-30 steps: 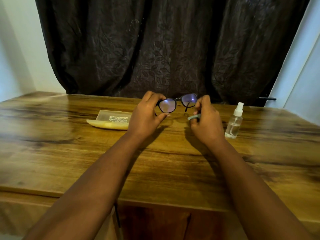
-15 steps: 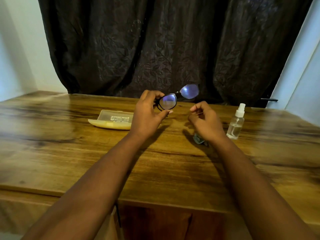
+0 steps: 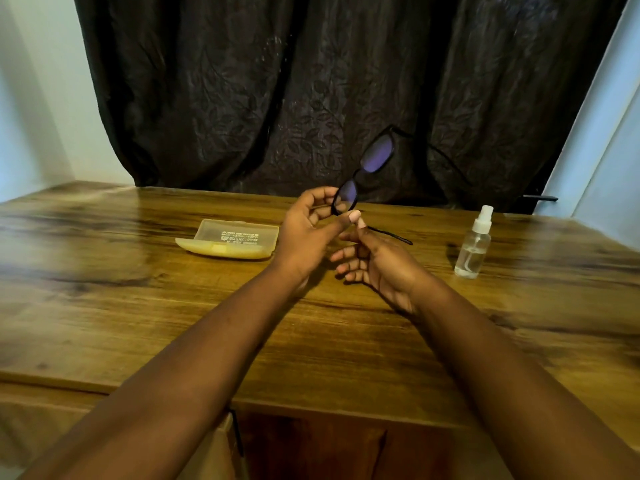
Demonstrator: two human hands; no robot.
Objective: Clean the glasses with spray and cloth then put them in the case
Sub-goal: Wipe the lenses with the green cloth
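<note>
Curtain (image 3: 277,91), dark and leaf-patterned, hangs as one sheet behind one wooden table (image 3: 104,289), whose far edge runs along it. On that table lie one glasses case (image 3: 230,239) and one spray bottle (image 3: 473,247); above it are two bare forearms, two hands and one pair of glasses (image 3: 363,174). No cloth can be made out. The case, pale yellow and translucent with small print on its lid, rests closed towards the far edge, left of the hands. The bottle stands upright near the far right corner, clear with a white nozzle and only partly filled, well apart from the right hand (image 3: 377,268). The left hand (image 3: 306,237) pinches the glasses by the lower lens rim, thumb in front and fingers curled behind, so the frame is lifted off the table and tilts up and to the right against the curtain. The right hand sits just below and beside the left, palm turned inwards, fingers loosely curled and half open; its fingertips (image 3: 360,223) are at the lower temple arm, though whether they actually grip it I cannot tell. The glasses have a black frame, lenses with a violet-blue sheen, and both temple arms unfolded, one reaching out towards the bottle above the table.
</note>
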